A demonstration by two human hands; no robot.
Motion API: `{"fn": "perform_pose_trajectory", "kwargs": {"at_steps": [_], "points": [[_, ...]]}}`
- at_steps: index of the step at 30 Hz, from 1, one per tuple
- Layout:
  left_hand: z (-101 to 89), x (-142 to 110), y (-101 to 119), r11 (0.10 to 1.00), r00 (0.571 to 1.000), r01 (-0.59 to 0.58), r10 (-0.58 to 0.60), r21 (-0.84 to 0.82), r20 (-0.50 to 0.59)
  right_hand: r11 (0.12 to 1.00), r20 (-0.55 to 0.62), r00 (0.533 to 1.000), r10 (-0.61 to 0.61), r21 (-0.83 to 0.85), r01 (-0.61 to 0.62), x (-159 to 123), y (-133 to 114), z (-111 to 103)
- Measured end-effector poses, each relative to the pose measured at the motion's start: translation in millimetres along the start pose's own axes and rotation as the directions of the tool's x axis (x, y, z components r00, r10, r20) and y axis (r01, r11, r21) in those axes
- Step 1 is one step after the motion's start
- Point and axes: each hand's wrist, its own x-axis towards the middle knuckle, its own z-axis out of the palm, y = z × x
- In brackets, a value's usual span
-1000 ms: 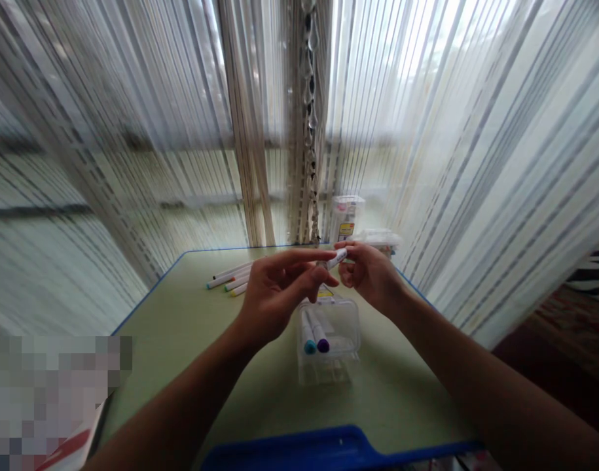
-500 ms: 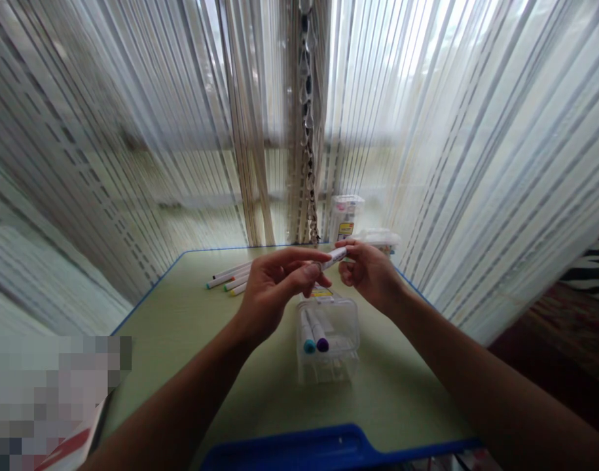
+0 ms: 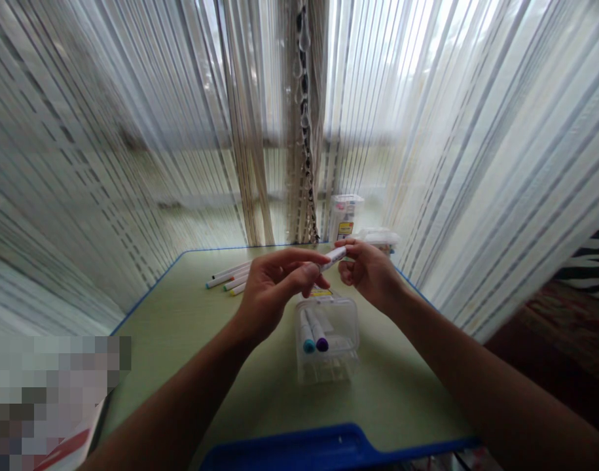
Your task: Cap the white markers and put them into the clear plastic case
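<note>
A white marker [image 3: 335,255] is held level between my two hands above the table. My left hand [image 3: 278,282] pinches its left end between thumb and fingers, which cover that end. The other end is in the fingertips of my right hand [image 3: 370,269]. Below them an open clear plastic case [image 3: 351,327] lies on the table, holding two white markers, one with a teal end [image 3: 309,346] and one with a purple end [image 3: 321,345]. Left of my left hand, several white markers [image 3: 229,276] with coloured ends lie in a loose group, partly hidden by the hand.
The pale green table [image 3: 166,340] has a blue rim and a blue tray [image 3: 289,448] along its near edge. At the back stand a clear container [image 3: 345,219] with a yellow label and a whitish, clear package [image 3: 380,239]. String curtains [image 3: 181,131] hang behind the table.
Both hands keep their grip on the marker and have barely moved. The view has shifted very slightly; the case and loose markers lie as before.
</note>
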Motion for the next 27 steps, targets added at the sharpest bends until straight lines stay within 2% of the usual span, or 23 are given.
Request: {"fn": "perform_pose_trajectory", "kwargs": {"at_steps": [11, 21, 27], "points": [[1.6, 1.2, -3.9, 0.999, 0.998, 0.047, -0.047, 0.002, -0.052, 1.0, -0.018, 1.0, 0.011, -0.009, -0.011, 1.2, 0.5, -0.4], [0.9, 1.2, -3.4, 0.998, 1.0, -0.023, 0.024, -0.061, 0.009, 1.0, -0.008, 1.0, 0.025, 0.013, -0.025, 2.1, 0.7, -2.7], [1.9, 1.4, -2.5, 0.999, 0.999, -0.028, 0.028, 0.029, -0.019, 1.0, -0.009, 1.0, 0.024, 0.014, -0.024, 1.5, -0.1, -2.1]]}}
